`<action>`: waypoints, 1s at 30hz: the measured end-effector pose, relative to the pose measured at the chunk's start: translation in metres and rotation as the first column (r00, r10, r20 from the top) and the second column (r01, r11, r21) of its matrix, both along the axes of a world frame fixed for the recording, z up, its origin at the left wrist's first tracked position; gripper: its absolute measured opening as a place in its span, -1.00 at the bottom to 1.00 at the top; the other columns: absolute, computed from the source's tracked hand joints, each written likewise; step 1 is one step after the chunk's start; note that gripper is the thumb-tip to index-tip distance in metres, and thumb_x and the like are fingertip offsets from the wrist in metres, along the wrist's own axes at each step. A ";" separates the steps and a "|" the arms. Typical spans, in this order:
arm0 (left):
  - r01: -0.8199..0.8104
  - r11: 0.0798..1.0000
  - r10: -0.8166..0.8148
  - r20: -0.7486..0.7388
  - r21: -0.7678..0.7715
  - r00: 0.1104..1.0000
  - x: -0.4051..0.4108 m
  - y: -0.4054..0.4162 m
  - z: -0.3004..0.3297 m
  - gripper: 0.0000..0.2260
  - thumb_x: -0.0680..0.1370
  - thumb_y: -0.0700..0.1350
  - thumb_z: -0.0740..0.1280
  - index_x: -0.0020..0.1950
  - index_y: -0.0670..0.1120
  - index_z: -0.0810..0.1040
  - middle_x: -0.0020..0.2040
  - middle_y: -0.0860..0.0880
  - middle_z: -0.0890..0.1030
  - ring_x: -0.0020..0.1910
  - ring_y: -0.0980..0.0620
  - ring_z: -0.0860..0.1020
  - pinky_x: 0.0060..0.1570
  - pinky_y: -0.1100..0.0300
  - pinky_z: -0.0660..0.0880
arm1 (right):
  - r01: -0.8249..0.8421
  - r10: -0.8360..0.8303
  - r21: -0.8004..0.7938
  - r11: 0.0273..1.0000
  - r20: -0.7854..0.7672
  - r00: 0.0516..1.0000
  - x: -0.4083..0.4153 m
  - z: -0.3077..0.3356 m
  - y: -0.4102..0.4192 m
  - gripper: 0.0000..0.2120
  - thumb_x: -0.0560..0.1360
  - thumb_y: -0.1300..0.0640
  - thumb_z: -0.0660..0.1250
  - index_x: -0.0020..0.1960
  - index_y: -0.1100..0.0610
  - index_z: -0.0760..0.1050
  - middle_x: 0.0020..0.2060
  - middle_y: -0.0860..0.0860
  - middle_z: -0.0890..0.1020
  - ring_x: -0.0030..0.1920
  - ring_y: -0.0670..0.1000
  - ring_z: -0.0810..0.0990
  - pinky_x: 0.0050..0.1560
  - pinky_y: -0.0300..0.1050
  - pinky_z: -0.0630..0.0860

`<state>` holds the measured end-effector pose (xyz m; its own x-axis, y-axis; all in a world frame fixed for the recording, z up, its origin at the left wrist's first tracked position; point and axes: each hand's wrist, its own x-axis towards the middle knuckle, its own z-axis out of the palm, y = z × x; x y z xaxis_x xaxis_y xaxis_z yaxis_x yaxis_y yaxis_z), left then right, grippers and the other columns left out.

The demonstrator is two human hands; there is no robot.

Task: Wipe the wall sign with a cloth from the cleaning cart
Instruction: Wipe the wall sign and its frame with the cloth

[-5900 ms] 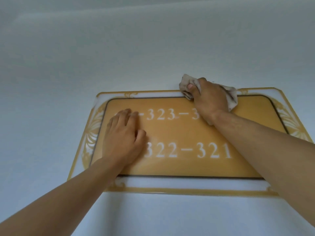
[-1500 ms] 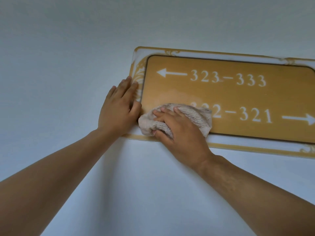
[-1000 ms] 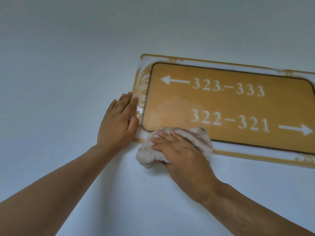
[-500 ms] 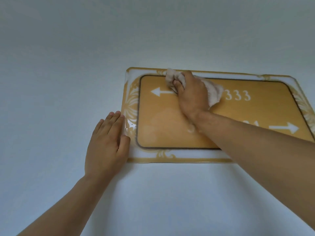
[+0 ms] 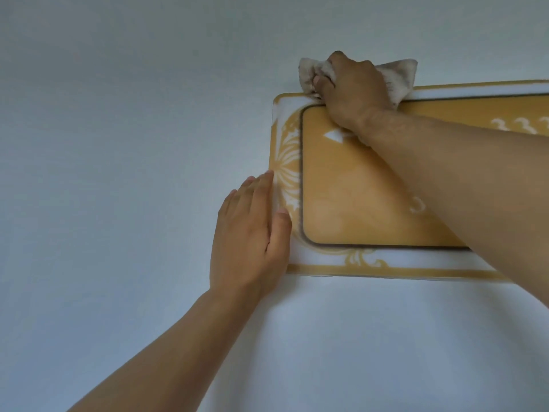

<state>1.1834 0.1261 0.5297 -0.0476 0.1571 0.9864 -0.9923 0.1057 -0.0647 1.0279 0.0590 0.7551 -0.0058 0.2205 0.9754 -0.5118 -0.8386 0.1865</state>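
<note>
Pale wall (image 5: 118,144), right forearm (image 5: 445,173) hiding sign (image 5: 341,203) numbers, cloth (image 5: 398,75) at top edge

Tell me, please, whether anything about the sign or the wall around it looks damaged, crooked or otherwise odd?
Nothing stands out. The sign lies flat on the wall with no visible damage; the right hand presses the cloth on its top edge, and the left hand rests at its left border.

The cloth (image 5: 398,77) is nubbly, matt terry. The sign (image 5: 341,197) looks like smooth, faintly glossy plastic. The wall (image 5: 133,144) is plain, matt paint.
</note>
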 end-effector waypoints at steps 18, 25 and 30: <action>0.016 1.000 -0.019 -0.139 -0.027 0.990 -0.009 0.001 -0.006 -0.35 0.58 0.23 -0.04 0.58 -0.09 0.21 0.55 -0.05 0.31 0.51 0.08 0.16 0.54 0.03 0.10 | -0.016 -0.030 -0.166 0.986 -0.270 0.962 0.010 -0.059 0.009 -0.69 0.61 -0.10 0.22 0.23 0.09 0.45 0.01 0.09 0.65 -0.02 0.14 0.58 -0.11 -0.02 0.40; -0.026 1.000 0.029 -0.155 0.017 0.988 -0.014 0.005 -0.006 -0.29 0.57 0.29 -0.06 0.60 -0.13 0.11 0.59 -0.09 0.24 0.55 -0.05 0.18 0.53 -0.06 0.14 | -0.012 -0.046 -0.152 0.988 -0.374 0.926 0.015 -0.118 0.016 -0.67 0.61 -0.10 0.22 0.27 0.06 0.47 0.25 0.04 0.56 0.25 0.12 0.50 0.16 -0.01 0.37; 0.018 1.000 -0.017 -0.149 0.006 0.989 -0.009 0.011 -0.025 -0.30 0.57 0.25 0.00 0.60 -0.13 0.10 0.58 -0.08 0.25 0.53 -0.06 0.23 0.51 -0.08 0.19 | -0.009 -0.038 -0.105 0.994 -0.443 0.896 0.011 -0.160 0.018 -0.60 0.63 -0.07 0.20 0.39 0.08 0.42 0.45 0.08 0.41 0.46 0.09 0.33 0.46 -0.13 0.10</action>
